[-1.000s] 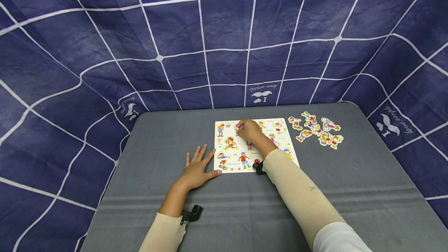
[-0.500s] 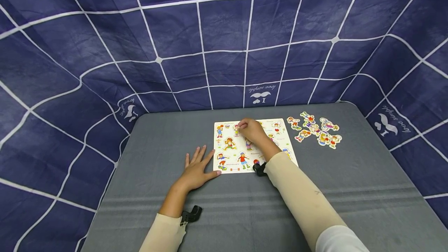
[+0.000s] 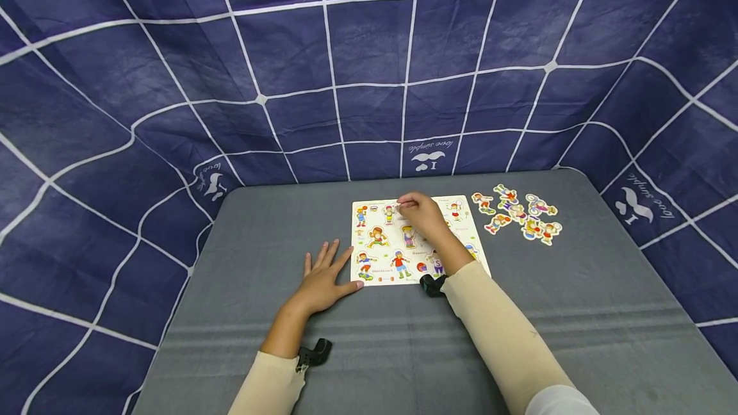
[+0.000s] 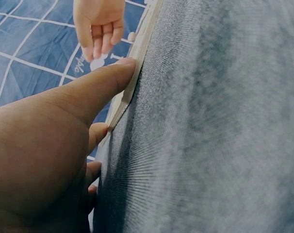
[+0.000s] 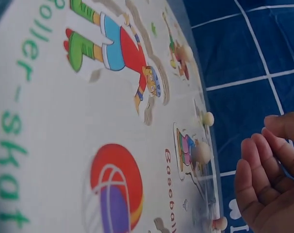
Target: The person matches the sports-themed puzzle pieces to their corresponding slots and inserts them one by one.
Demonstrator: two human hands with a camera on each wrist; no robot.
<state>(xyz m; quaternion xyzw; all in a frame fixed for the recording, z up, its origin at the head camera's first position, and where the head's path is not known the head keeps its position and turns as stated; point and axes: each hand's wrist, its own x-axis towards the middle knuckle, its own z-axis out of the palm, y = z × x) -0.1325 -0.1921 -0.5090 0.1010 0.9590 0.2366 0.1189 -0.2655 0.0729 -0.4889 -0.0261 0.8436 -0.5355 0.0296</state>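
Observation:
A white puzzle board (image 3: pixel 383 258) printed with cartoon children at sports lies flat on the table. My left hand (image 3: pixel 324 280) rests spread at its left side, thumb on the near left corner, fingertips by the edge. In the left wrist view the thumb presses the board's edge (image 4: pixel 142 46). My right hand (image 3: pixel 422 213) hovers over the board's far part, just right of a knobbed child-shaped puzzle piece (image 3: pixel 389 214) set in it. Its fingers (image 5: pixel 258 162) are loosely bent, with nothing between them in the right wrist view. Round wooden knobs (image 5: pixel 203 153) stand up from the board.
Several loose child-shaped puzzle pieces (image 3: pixel 516 211) lie in a cluster on the grey table (image 3: pixel 277 210), right of the board, some overlapping. A blue curtain (image 3: pixel 369 107) with white lines encloses the table's back and sides. Black wrist cameras (image 3: pixel 314 352) sit on both wrists.
My right hand has let go of the knobbed piece at the board's far side and moved slightly right, uncovering it. My left hand stays in place.

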